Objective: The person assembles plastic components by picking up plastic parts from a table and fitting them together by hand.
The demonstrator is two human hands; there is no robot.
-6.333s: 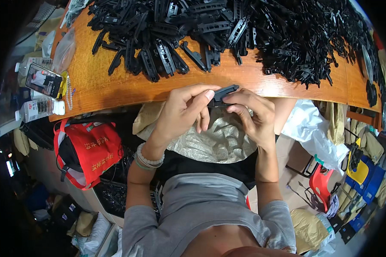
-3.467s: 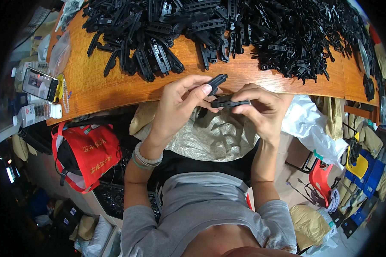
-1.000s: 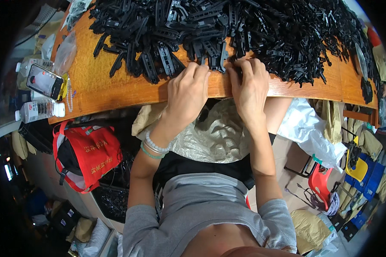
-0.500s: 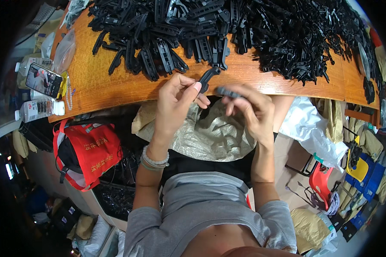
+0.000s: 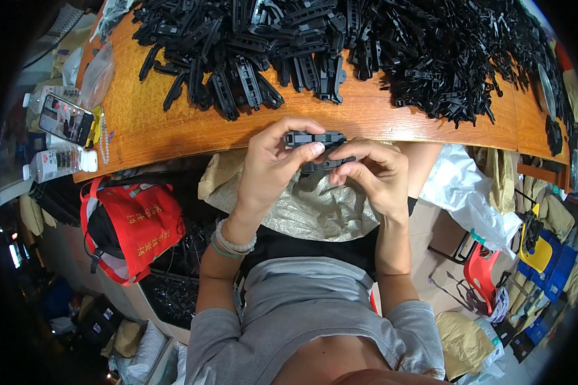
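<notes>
My left hand (image 5: 281, 154) is closed on a long black plastic part (image 5: 314, 138), thumb in front and fingers behind it. Right below that part is a second, slimmer black plastic piece (image 5: 328, 165), pinched between the thumb and fingers of my right hand (image 5: 373, 172). The two pieces lie almost parallel and very close; whether they touch I cannot tell. Both hands are just off the table's near edge, above a woven sack (image 5: 327, 215) over my lap. A pile of black plastic parts (image 5: 237, 51) lies on the table beyond my left hand.
Smaller black pieces (image 5: 455, 70) are heaped at the right of the wooden table (image 5: 138, 128). At its left edge are a phone (image 5: 66, 120) and plastic bottles (image 5: 55, 164). A red bag (image 5: 138, 224) is at lower left, a white plastic bag (image 5: 459, 183) at right.
The black part in my left hand has turned from slanting to level. My right hand has brought its smaller piece leftward and down, just under that part.
</notes>
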